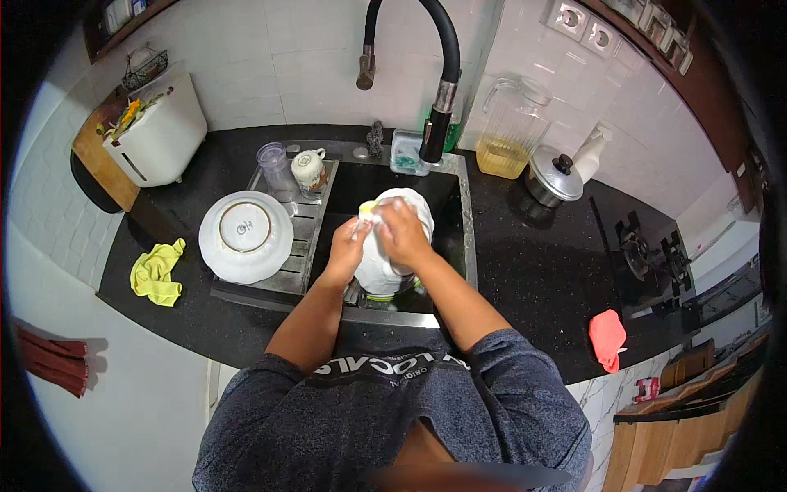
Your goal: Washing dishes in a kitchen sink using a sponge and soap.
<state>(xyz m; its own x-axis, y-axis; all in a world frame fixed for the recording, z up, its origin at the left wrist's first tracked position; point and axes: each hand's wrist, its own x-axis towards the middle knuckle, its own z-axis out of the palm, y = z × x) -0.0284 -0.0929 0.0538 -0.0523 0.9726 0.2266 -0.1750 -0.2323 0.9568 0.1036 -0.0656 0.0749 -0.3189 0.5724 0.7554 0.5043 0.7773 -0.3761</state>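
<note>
My left hand (347, 245) and my right hand (403, 234) meet over the sink (444, 184), fingers curled around a yellow sponge (368, 207) covered in white foam. The right hand is blurred, and whether another small thing sits between the fingers is hidden. Directly beneath the hands, white dishes (376, 264) stand in the black basin, their surfaces partly covered by my hands and forearms. A yellow-green rim (380, 298) shows under them at the basin's near side.
A black flexible faucet (442, 111) arches over the basin. On the drainboard (301, 246) are an overturned white plate (216, 246), a clear tumbler (273, 163) and an upturned mug (308, 166). A glass pitcher (510, 138) and a lidded pot (555, 175) stand right; a yellow cloth (157, 272) lies left.
</note>
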